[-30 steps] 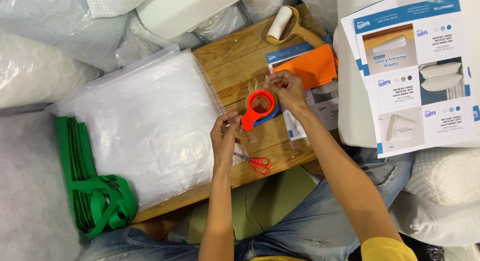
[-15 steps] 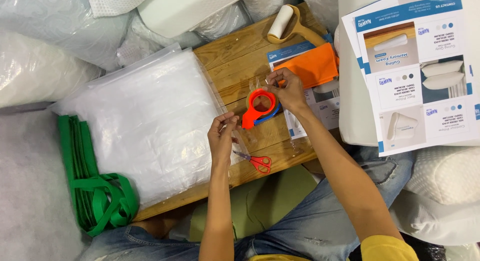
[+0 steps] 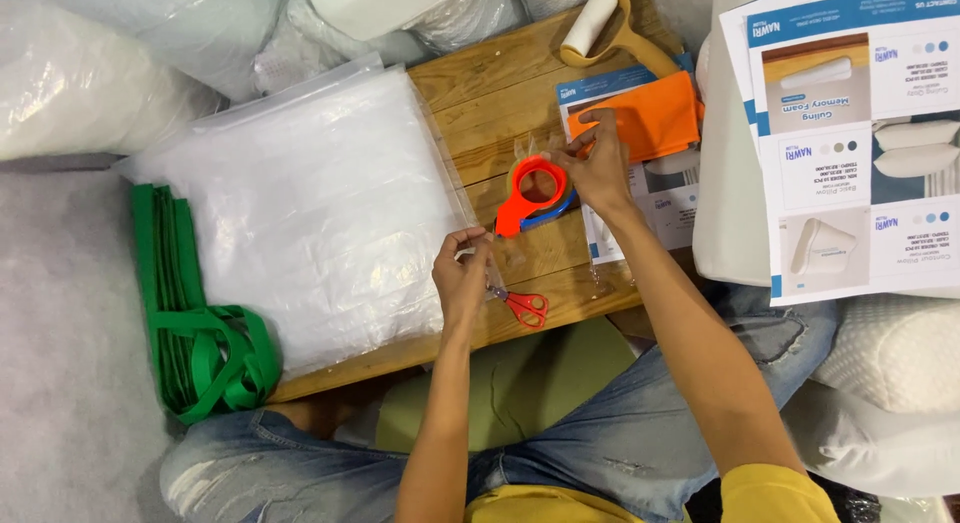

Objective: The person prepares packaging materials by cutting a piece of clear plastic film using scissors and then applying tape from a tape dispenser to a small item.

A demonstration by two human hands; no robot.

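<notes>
My right hand (image 3: pixel 598 169) grips an orange tape dispenser (image 3: pixel 530 193) holding a roll of clear tape, just above the wooden board (image 3: pixel 520 93). My left hand (image 3: pixel 462 278) presses its fingertips on the right edge of a pillow sealed in a clear plastic bag (image 3: pixel 300 213), where a strip of clear tape seems to run from the dispenser. Small red-handled scissors (image 3: pixel 522 305) lie on the board just right of my left hand.
An orange cloth (image 3: pixel 652 118) lies on printed leaflets beside a lint roller (image 3: pixel 600 28). Green bags (image 3: pixel 195 333) are stacked at the left. More printed sheets (image 3: pixel 850 133) rest on a white pillow at right. Bagged pillows lie behind the board.
My left hand has shifted slightly down the bag's edge. The dispenser and my right hand have stayed almost in place.
</notes>
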